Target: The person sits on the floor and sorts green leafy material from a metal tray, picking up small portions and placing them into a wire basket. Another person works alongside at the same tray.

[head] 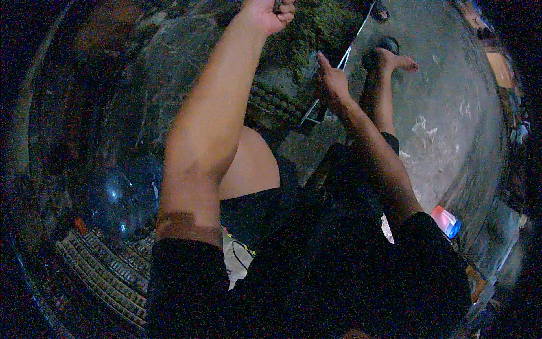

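My left hand (284,15) is at the top edge, partly cut off, its fingers curled around what looks like a small dark object. Lower and to the right, my right hand (333,80) has one digit stretched out; its other fingers are hidden in shadow, so a hold cannot be made out. Beside it is a dark green, rough, clumped mass (296,46). Thin pale rods (347,54) run past my right hand, some of them crossing. Dark rounded lumps in rows (273,104) lie below the mass. The picture is dim and grainy.
My bent knee (254,165) and bare foot (396,61) flank the work area on the grey, stained floor (449,97). A shiny dark plastic-like surface (114,199) and rows of small items (101,275) are at left. A red and blue container (446,222) stands at right.
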Available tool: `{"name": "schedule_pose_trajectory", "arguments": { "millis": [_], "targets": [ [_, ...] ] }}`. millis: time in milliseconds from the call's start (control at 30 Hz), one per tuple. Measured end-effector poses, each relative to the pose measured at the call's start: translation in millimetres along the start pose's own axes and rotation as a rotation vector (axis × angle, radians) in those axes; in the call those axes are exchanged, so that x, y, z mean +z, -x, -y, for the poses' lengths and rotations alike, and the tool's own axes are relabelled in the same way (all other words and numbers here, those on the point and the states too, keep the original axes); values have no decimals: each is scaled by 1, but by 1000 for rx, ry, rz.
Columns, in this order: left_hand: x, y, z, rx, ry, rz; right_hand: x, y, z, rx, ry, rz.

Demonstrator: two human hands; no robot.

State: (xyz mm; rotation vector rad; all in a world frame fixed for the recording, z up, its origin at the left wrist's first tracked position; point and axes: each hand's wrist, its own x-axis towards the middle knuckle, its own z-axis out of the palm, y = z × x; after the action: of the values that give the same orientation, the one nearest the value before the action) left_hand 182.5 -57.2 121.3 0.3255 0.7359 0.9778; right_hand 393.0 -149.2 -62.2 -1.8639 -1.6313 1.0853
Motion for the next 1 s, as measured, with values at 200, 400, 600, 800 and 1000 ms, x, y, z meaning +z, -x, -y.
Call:
{"name": "schedule_pose_trajectory", "arguments": {
  "millis": [200,400,600,800,1000],
  "targets": [
    [25,-6,-2,26,-95,-71,-1,22,12,61,-658,326],
    [37,-5,-8,-64,-35,-69,2,27,15,494,-609,289],
    [37,-16,-7,-15,-39,17,44,18,-52,-338,367,232],
    [31,-9,-7,39,-209,-106,71,26,-129,-324,257,504],
    [20,-4,-8,-36,-226,-212,81,31,-120,-468,432,418]
  ]
}}
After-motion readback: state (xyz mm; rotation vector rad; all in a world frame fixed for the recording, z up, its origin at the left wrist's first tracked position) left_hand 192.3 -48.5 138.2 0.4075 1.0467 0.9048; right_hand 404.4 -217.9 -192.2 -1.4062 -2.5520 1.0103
